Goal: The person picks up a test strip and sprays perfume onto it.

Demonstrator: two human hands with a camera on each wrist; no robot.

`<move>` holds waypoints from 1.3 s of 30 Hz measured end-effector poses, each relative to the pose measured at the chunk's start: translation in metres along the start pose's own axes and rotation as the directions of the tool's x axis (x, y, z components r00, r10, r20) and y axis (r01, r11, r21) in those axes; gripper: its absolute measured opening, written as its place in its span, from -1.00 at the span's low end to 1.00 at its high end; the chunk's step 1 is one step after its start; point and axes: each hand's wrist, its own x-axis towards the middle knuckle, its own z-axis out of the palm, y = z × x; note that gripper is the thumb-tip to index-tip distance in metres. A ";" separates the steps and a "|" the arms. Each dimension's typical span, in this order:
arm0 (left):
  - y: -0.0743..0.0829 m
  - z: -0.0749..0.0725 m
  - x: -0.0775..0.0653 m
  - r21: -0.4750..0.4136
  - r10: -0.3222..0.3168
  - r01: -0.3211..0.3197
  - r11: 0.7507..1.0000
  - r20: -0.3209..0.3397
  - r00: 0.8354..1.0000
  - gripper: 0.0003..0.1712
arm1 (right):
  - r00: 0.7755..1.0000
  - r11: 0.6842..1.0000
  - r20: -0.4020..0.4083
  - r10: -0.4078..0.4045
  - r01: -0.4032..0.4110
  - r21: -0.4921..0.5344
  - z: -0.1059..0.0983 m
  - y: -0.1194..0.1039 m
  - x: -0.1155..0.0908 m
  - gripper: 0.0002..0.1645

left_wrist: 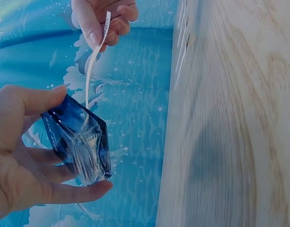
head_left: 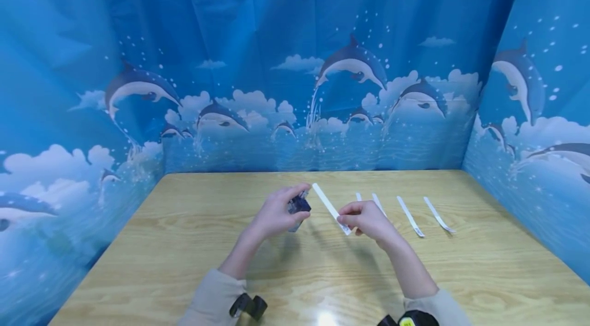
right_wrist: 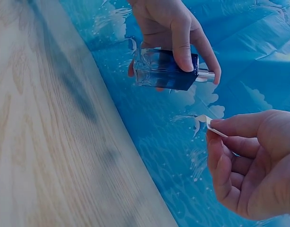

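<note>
My left hand grips a blue-tinted glass perfume bottle above the table. In the right wrist view the bottle lies sideways, and the index fingertip is on its silver sprayer. Facing it, my right hand pinches a narrow white paper strip near its printed lower end, between thumb and fingers. The strip slants up to the left, its far end beside the bottle's top in the head view. From the left wrist view, the strip's far end passes behind the bottle.
Several more white strips lie in a row on the wooden table to the right, among them one strip and a curled-end strip. My right hand partly covers the nearest ones. A blue dolphin-print curtain surrounds the table's back and sides.
</note>
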 end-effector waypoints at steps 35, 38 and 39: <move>0.013 -0.015 0.002 0.003 -0.051 0.051 0.999 -0.025 0.998 -0.29 | 0.999 0.994 0.031 -0.027 0.023 0.110 -0.018 0.005 -0.002 -0.75; 0.012 -0.016 0.001 0.006 -0.054 0.054 0.998 -0.020 0.998 -0.29 | 0.999 0.994 0.037 -0.025 0.021 0.112 -0.018 0.005 -0.001 -0.75; 0.012 -0.016 0.001 0.006 -0.057 0.057 0.998 -0.018 0.998 -0.29 | 0.999 0.994 0.039 -0.024 0.019 0.110 -0.018 0.005 -0.001 -0.75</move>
